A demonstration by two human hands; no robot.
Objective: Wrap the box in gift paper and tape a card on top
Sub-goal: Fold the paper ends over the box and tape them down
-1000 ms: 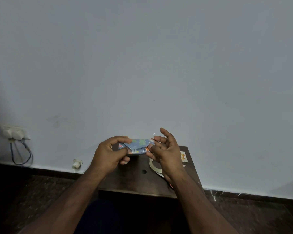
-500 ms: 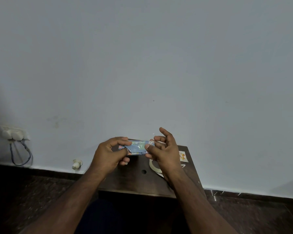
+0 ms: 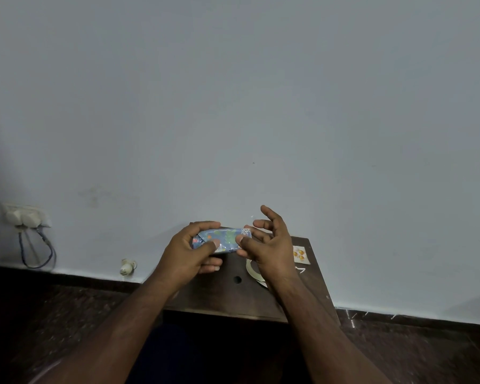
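Both hands [image 3: 227,250] around wrapped box [image 3: 223,239]

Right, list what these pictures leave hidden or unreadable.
Head view only:
- Small box wrapped in blue patterned paper: both ends covered by the left hand and right hand; underside unseen.
- Pale ring of tape on the dark wooden table: mostly behind the right wrist.
- Small white card with orange shapes: print too small to read.

A plain pale grey-blue painted wall [image 3: 233,106] meets a dark speckled stone floor [image 3: 427,350]; a small dark brown wooden table [image 3: 227,297] stands against it in dim light.
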